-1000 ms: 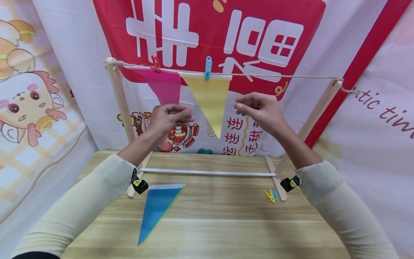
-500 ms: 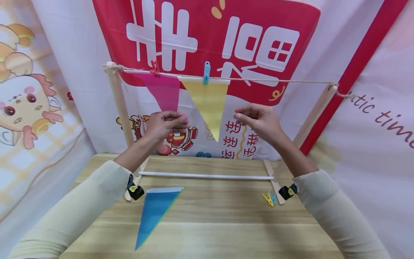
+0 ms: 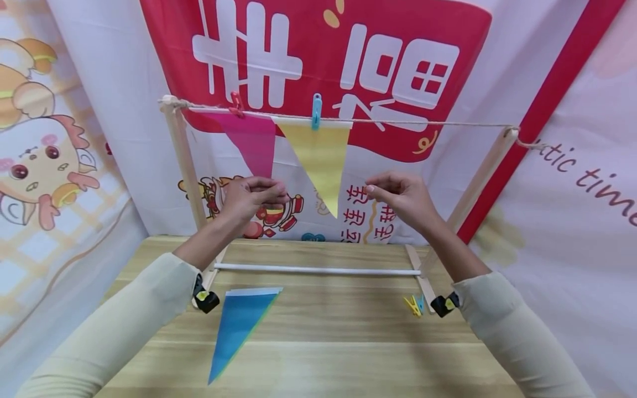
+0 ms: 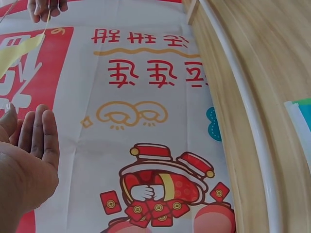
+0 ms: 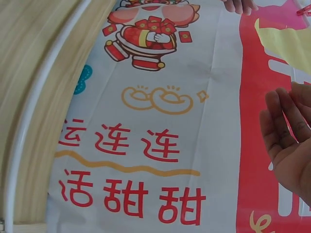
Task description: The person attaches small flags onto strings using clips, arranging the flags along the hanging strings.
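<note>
A pink pennant (image 3: 259, 138) and a yellow pennant (image 3: 323, 160) hang side by side from a string (image 3: 423, 122). A red clothespin (image 3: 236, 105) grips the pink one, and a light blue clothespin (image 3: 316, 111) the yellow one. My left hand (image 3: 249, 200) is raised, fingers loosely bent, covering the pink pennant's lower tip in the head view; whether it touches cannot be told. To the right of the yellow pennant my right hand (image 3: 405, 200) hovers, fingers relaxed, holding nothing. In the left wrist view my left hand (image 4: 34, 155) likewise holds nothing.
Wooden posts (image 3: 480, 177) carry the string, with a white rod (image 3: 318, 270) between their feet. On the table (image 3: 338, 359) lie a blue pennant (image 3: 239, 329), a yellow clothespin (image 3: 412, 305) and a light blue clothespin (image 3: 421, 303). A printed cloth (image 3: 149, 182) hangs behind.
Both hands have sunk a little below the string, staying apart with nothing held. The head view has shifted slightly. The hanging pennants and the things on the table keep their places.
</note>
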A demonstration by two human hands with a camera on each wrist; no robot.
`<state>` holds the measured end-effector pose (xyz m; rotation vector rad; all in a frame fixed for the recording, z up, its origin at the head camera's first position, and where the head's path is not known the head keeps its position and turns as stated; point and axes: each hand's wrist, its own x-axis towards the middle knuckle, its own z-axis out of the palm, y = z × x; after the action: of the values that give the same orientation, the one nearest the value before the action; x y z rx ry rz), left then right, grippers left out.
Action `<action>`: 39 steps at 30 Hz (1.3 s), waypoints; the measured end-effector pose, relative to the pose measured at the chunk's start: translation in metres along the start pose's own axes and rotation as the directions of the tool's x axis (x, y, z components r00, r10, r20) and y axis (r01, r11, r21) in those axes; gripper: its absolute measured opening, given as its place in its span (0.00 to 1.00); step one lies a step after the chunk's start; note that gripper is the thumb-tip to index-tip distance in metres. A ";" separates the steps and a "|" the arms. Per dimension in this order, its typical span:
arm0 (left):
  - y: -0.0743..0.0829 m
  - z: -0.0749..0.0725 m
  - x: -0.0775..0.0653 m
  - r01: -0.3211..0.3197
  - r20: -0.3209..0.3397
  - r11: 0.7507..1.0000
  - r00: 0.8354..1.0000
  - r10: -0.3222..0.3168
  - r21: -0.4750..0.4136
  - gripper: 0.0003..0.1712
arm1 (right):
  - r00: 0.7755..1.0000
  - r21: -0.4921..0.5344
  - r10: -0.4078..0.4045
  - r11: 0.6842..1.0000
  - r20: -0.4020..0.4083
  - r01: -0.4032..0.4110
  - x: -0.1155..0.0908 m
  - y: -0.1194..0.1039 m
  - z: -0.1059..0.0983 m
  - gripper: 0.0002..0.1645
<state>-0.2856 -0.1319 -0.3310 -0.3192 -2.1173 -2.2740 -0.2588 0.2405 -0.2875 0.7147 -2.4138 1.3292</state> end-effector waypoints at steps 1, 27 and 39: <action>-0.001 -0.001 0.000 -0.001 -0.002 1.000 1.000 0.001 0.003 0.19 | 1.000 0.003 -0.002 1.000 0.001 0.002 0.000 0.001 0.000 0.14; -0.025 -0.011 -0.011 0.045 -0.013 0.999 0.999 -0.045 0.028 0.16 | 0.998 0.011 0.053 0.999 0.028 -0.053 -0.018 0.026 0.002 0.15; -0.040 -0.015 -0.016 0.094 -0.003 0.995 0.996 -0.094 0.040 0.24 | 0.989 0.015 0.138 0.990 0.062 -0.139 -0.032 0.038 0.008 0.15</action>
<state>-0.2784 -0.1454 -0.3738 -0.2221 -2.2202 -2.2763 -0.2534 0.2597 -0.3339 0.6108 -2.5436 1.4035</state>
